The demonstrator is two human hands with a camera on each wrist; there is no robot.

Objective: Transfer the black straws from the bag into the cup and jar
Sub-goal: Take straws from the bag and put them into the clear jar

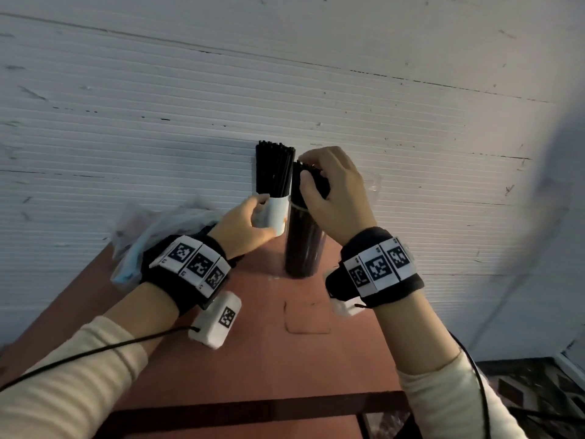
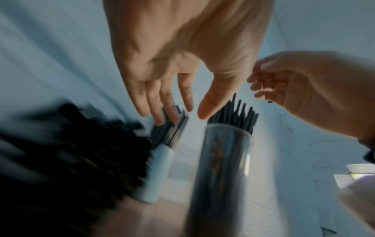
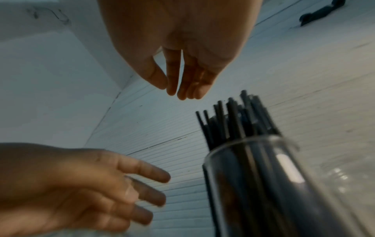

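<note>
Cream ribbed sleeves (image 1: 79,359) covered both forearms, each wrist carrying a black band with printed markers. Beyond them, a reddish-brown table (image 1: 269,353) bore a white paper cup (image 1: 275,213) and, just right of it, a tall clear glass jar (image 1: 304,248). Both stood upright and packed with thin black straws (image 1: 273,169). The left hand (image 1: 240,223) lay against the cup wall, fingers spread and nearly straight in the wrist views, clamped on nothing. The right hand (image 1: 335,191) sat over the jar's straw tips, fingers loosely bent and empty. A crumpled clear plastic bag (image 1: 152,229) lay left of the cup, against a white ribbed wall (image 1: 285,74).
</note>
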